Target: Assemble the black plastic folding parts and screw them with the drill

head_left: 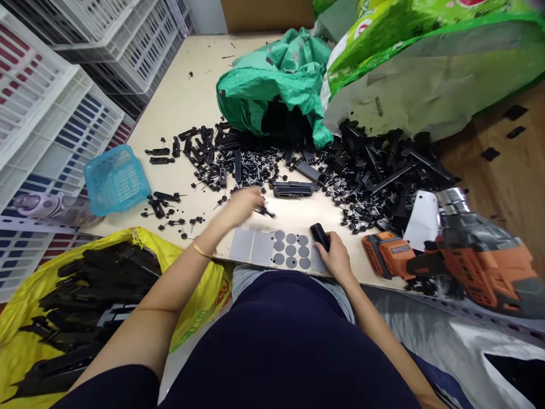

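My left hand (pixel 246 205) is over the table with its fingers closed on a small black plastic piece (pixel 267 212), which sticks out toward the right. Its exact kind is too small to make out. By the front edge my right hand (pixel 337 257) grips a black, rounded, oblong plastic part (pixel 320 236), tilted up to the left. Between the hands lies a grey sheet with round discs (pixel 291 250) on the table edge. Just beyond, a row of long black plastic parts (pixel 293 188) lies side by side. A heap of small black pieces with metal pins (pixel 255 167) spreads behind my left hand.
A green sack (pixel 272 85) and a bright green bag (pixel 409 74) open toward me, black parts (pixel 378 165) before them. An orange cordless drill (pixel 485 255) lies at right. At left are a blue basket (pixel 117 179), white crates (pixel 76 108) and a yellow sack (pixel 187 295).
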Action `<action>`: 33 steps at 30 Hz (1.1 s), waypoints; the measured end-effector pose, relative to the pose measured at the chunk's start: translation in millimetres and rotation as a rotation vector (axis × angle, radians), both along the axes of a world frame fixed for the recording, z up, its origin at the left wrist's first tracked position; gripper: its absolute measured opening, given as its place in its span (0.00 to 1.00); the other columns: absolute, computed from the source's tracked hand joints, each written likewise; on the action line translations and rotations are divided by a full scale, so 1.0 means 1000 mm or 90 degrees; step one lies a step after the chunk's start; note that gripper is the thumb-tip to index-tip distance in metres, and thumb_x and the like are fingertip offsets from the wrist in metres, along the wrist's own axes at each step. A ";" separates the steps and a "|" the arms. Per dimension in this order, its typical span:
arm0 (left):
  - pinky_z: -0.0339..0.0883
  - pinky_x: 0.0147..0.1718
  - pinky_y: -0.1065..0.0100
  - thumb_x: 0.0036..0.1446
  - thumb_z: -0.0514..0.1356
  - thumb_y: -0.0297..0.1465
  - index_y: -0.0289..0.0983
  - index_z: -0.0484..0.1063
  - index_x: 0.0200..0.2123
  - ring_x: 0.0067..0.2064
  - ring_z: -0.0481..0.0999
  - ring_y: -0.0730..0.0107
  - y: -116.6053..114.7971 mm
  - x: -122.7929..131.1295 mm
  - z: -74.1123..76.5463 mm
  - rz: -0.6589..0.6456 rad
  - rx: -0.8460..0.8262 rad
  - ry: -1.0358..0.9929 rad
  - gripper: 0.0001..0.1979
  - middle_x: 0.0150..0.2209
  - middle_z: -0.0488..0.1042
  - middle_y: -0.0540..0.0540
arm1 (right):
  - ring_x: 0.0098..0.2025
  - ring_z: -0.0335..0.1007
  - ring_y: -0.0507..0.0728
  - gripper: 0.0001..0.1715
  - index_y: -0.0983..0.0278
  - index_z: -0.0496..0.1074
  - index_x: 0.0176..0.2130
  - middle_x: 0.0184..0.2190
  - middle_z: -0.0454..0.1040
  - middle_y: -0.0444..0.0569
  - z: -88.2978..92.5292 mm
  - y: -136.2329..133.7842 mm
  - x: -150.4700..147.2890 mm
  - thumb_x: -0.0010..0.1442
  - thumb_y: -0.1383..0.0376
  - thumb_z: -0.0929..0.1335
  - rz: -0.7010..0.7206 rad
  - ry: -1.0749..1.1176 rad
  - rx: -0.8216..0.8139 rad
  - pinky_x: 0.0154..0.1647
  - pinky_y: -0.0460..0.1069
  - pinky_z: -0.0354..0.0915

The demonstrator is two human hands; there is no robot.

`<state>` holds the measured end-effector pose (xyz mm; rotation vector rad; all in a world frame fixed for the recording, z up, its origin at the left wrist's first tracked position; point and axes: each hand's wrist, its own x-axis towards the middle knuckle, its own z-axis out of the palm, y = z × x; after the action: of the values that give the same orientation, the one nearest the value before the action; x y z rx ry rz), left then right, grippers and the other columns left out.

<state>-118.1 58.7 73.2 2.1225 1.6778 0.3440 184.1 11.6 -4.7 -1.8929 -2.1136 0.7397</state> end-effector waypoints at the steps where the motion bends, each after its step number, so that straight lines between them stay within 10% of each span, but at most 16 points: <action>1: 0.68 0.44 0.64 0.55 0.56 0.26 0.41 0.77 0.30 0.38 0.72 0.68 -0.001 0.020 -0.011 -0.127 -0.033 -0.040 0.10 0.33 0.72 0.48 | 0.41 0.67 0.59 0.16 0.64 0.62 0.45 0.41 0.70 0.54 0.000 0.000 -0.003 0.58 0.60 0.63 -0.005 0.007 0.015 0.36 0.50 0.61; 3: 0.65 0.49 0.61 0.50 0.59 0.25 0.41 0.78 0.27 0.40 0.73 0.67 0.001 0.054 -0.034 -0.309 -0.081 -0.089 0.08 0.31 0.74 0.48 | 0.43 0.66 0.60 0.16 0.65 0.61 0.47 0.43 0.68 0.55 0.002 0.001 -0.010 0.59 0.63 0.62 0.009 -0.024 0.036 0.36 0.50 0.61; 6: 0.60 0.55 0.58 0.50 0.56 0.21 0.43 0.78 0.35 0.51 0.69 0.63 0.001 0.074 -0.060 -0.315 -0.051 -0.125 0.15 0.46 0.74 0.46 | 0.43 0.64 0.60 0.13 0.65 0.61 0.45 0.43 0.66 0.56 0.003 0.001 -0.019 0.59 0.66 0.61 0.049 -0.102 0.032 0.34 0.50 0.60; 10: 0.58 0.55 0.54 0.57 0.55 0.29 0.42 0.67 0.53 0.56 0.63 0.57 -0.027 0.080 -0.072 0.072 0.025 -0.115 0.20 0.52 0.67 0.41 | 0.43 0.64 0.59 0.17 0.66 0.60 0.49 0.45 0.65 0.56 0.003 0.001 -0.023 0.60 0.66 0.61 0.028 -0.099 0.028 0.34 0.49 0.59; 14: 0.60 0.51 0.49 0.54 0.60 0.43 0.38 0.67 0.49 0.51 0.64 0.50 -0.054 0.114 -0.087 0.368 0.000 -0.070 0.23 0.47 0.64 0.38 | 0.43 0.65 0.59 0.22 0.66 0.59 0.54 0.46 0.64 0.56 0.003 -0.002 -0.026 0.59 0.68 0.61 0.047 -0.111 0.022 0.36 0.50 0.60; 18: 0.62 0.53 0.53 0.58 0.58 0.32 0.40 0.68 0.42 0.52 0.65 0.57 -0.052 0.139 -0.100 0.310 0.028 -0.192 0.09 0.47 0.63 0.41 | 0.44 0.65 0.60 0.22 0.66 0.59 0.53 0.47 0.63 0.56 0.005 -0.007 -0.032 0.57 0.70 0.61 0.075 -0.093 -0.025 0.36 0.50 0.61; 26: 0.72 0.48 0.65 0.55 0.56 0.23 0.37 0.63 0.53 0.55 0.69 0.63 -0.039 0.152 -0.111 0.400 -0.009 -0.477 0.21 0.53 0.59 0.38 | 0.48 0.64 0.62 0.21 0.67 0.60 0.50 0.46 0.65 0.58 -0.005 -0.008 -0.038 0.55 0.67 0.62 -0.021 0.054 -0.065 0.44 0.54 0.64; 33: 0.69 0.51 0.63 0.57 0.56 0.22 0.38 0.71 0.50 0.50 0.73 0.68 -0.050 0.131 -0.097 0.157 0.101 -0.434 0.17 0.49 0.71 0.43 | 0.46 0.66 0.63 0.31 0.66 0.54 0.59 0.47 0.63 0.58 -0.005 -0.003 -0.017 0.56 0.65 0.61 -0.009 0.096 0.019 0.47 0.59 0.65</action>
<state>12.4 9.0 -23.4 1.6094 1.5125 1.1579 167.3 8.9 -10.0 -1.7759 -2.0074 0.8161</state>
